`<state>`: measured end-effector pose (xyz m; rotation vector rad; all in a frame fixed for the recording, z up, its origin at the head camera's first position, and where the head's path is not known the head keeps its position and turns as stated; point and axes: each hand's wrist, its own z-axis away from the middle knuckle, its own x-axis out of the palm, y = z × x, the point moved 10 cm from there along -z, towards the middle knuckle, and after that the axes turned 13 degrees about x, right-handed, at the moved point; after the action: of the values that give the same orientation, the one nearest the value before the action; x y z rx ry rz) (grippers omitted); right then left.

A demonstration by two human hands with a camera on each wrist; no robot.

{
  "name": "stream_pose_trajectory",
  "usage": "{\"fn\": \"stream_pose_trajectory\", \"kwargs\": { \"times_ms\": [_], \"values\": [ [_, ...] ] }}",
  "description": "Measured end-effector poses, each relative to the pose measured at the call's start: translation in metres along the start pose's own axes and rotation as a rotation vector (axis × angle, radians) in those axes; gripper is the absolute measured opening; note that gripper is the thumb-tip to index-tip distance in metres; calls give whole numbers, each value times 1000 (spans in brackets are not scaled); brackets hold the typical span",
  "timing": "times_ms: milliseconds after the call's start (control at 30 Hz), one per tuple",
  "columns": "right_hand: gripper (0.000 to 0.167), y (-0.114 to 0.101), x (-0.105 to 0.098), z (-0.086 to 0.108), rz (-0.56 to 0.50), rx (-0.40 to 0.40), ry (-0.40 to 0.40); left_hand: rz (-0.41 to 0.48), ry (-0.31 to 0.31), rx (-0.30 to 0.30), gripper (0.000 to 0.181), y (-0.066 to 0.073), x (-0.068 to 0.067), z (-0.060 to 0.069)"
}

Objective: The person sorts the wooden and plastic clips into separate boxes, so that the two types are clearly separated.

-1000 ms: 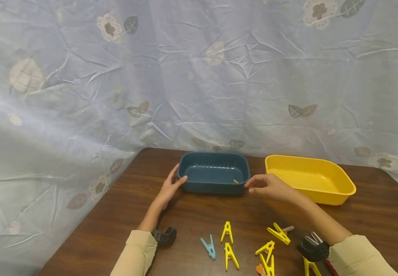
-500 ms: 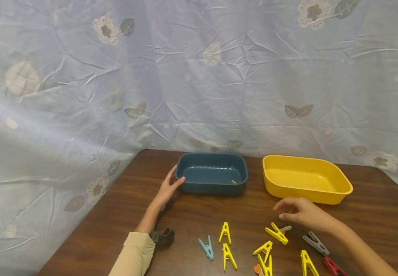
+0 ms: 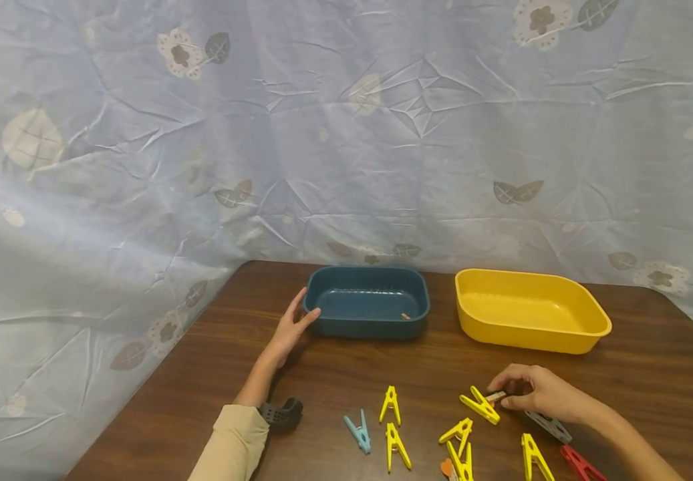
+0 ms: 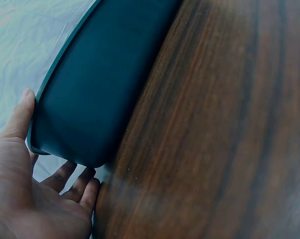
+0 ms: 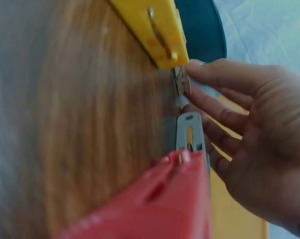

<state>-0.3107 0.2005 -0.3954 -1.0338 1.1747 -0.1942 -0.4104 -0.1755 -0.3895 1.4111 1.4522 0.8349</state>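
My left hand (image 3: 287, 334) touches the left end of the dark blue bin (image 3: 367, 328), its thumb and fingers spread around the corner. In the left wrist view, the thumb of that hand (image 4: 30, 184) meets the rim of the bin (image 4: 85, 94) and the other fingers lie by its end. My right hand (image 3: 541, 393) pinches a small wooden clip (image 3: 495, 397) beside a yellow clothespin (image 3: 481, 405). The right wrist view has the fingertips of this hand (image 5: 269, 124) at the wooden clip (image 5: 182, 82), between yellow and grey clothespins.
A yellow bin (image 3: 532, 337) stands at the back right. Several yellow clothespins, a light blue one (image 3: 358, 431), a grey one (image 3: 549, 426) and a red one (image 3: 581, 463) lie on the table (image 3: 202, 401). A small wooden piece (image 3: 405, 316) is in the blue bin.
My right hand has moved from the blue bin's right end toward the near right, down to the wooden clip, and its fingers have closed on it. The left hand has stayed at the blue bin.
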Motion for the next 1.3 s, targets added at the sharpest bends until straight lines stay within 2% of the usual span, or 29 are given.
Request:
{"fn": "stream_pose_trajectory", "kwargs": {
  "times_ms": [100,233,467,567,1000,1300],
  "values": [
    [17,3,1,0,6,-11,15,-16,1,1,69,3,0,1],
    [17,5,1,0,15,-26,39,-8,0,1,70,-2,-1,-1],
    [16,6,1,0,28,-34,62,-2,19,-1,71,-27,-6,-8],
    [14,7,1,0,32,-23,70,-26,27,3,70,-32,-7,-9],
    [11,11,-1,1,34,20,93,-43,36,-1,72,-33,-9,-9],
    [11,8,-4,3,17,10,114,-45,40,-9,72,-31,-9,-8]
  ]
}}
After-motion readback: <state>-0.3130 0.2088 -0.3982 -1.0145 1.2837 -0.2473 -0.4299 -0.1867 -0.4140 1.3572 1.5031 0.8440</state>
